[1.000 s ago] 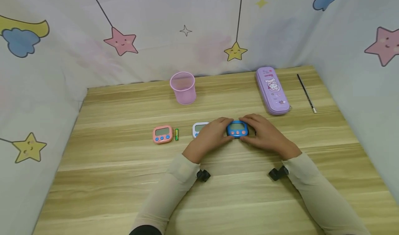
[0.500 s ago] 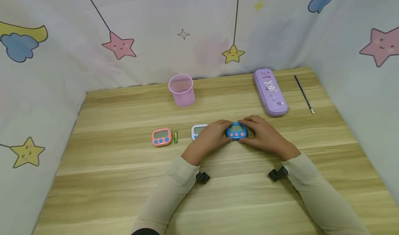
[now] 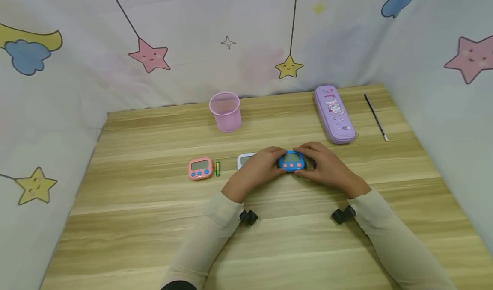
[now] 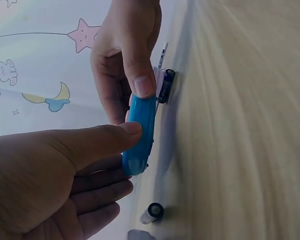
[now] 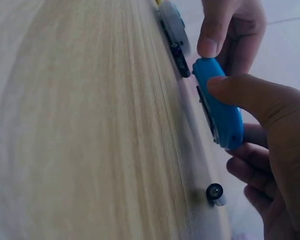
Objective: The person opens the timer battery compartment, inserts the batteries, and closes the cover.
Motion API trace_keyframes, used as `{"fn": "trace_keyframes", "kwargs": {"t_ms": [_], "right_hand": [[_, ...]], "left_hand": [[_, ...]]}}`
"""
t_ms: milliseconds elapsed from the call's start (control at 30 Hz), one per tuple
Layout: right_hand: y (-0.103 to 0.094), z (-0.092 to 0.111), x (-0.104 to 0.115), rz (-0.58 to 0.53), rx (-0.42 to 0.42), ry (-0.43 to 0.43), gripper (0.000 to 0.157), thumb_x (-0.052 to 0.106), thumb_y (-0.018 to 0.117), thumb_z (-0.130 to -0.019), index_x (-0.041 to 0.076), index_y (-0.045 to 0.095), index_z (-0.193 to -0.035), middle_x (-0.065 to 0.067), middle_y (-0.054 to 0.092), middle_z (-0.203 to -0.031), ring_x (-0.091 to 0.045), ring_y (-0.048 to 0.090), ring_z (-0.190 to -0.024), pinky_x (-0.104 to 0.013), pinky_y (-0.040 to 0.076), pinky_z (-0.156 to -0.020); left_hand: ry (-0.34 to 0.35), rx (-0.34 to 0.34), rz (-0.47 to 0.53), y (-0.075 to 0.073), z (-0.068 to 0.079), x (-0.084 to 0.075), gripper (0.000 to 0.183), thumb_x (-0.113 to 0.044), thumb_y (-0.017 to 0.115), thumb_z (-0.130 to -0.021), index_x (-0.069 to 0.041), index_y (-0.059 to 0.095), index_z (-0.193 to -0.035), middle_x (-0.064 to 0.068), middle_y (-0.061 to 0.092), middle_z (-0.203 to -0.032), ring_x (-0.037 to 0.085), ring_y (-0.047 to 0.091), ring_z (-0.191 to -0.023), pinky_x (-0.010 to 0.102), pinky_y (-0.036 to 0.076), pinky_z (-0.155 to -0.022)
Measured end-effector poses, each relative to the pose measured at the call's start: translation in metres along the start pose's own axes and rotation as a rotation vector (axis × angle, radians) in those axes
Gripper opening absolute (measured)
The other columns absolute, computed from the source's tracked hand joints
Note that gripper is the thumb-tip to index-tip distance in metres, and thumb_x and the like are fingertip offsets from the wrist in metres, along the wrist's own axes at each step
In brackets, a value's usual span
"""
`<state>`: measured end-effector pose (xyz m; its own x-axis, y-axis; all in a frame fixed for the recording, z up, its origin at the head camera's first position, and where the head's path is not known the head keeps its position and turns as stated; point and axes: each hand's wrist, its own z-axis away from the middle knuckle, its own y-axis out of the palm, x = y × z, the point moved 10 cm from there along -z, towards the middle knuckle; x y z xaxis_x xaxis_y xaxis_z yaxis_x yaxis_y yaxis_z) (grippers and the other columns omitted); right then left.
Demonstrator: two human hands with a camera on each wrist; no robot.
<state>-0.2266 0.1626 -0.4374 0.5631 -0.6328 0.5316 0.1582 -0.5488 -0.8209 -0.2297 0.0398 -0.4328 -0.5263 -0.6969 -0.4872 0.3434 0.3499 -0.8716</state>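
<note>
A blue digital timer with a grey screen and pink buttons is held between both hands, screen up. My left hand pinches its left end, thumb on the near edge. At the right end, my right hand grips it the same way. Both wrist views show the timer raised just above the table, its underside hidden. A white timer lies partly hidden by my left hand. A battery lies near my right hand, and another battery near the white timer.
Left of the hands lie a pink timer and a small green battery. Toward the back stand a pink cup and a purple pencil case. A dark pencil lies at the right. A patterned cloth wall surrounds the table.
The head view has shifted slightly. Both hands keep hold of the blue timer in nearly the same place.
</note>
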Motion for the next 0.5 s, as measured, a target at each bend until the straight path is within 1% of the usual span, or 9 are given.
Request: {"fn": "trace_keyframes", "kwargs": {"t_ms": [200,400,500], "right_hand": [[-0.006,0.003,0.001,-0.024,-0.039,-0.013,0.064,0.037,0.080,-0.082,0.012,0.058,-0.136,-0.007,0.053,-0.131,-0.027,0.049,-0.121,-0.047,0.044,-0.099],[-0.012,0.002,0.007,-0.048,-0.085,-0.060,0.063,0.032,0.081,-0.081,0.011,0.058,-0.135,-0.006,0.054,-0.130,-0.024,0.052,-0.118,-0.045,0.047,-0.098],[-0.014,0.002,0.011,-0.061,-0.104,-0.084,0.063,0.031,0.081,-0.080,0.008,0.059,-0.134,-0.008,0.055,-0.129,-0.026,0.054,-0.117,-0.046,0.048,-0.095]], "left_hand": [[0.023,-0.010,0.003,-0.007,0.002,-0.003,0.060,-0.032,0.068,-0.093,-0.007,0.048,-0.143,0.007,0.051,-0.142,0.020,0.045,-0.132,0.031,0.039,-0.108],[0.039,-0.025,0.029,-0.014,0.008,-0.004,0.060,-0.034,0.068,-0.093,-0.007,0.048,-0.143,0.009,0.050,-0.143,0.021,0.046,-0.131,0.032,0.040,-0.107],[0.040,-0.040,0.056,-0.017,0.013,-0.005,0.060,-0.034,0.068,-0.093,-0.007,0.049,-0.143,0.010,0.050,-0.142,0.023,0.047,-0.131,0.033,0.041,-0.106]]}}
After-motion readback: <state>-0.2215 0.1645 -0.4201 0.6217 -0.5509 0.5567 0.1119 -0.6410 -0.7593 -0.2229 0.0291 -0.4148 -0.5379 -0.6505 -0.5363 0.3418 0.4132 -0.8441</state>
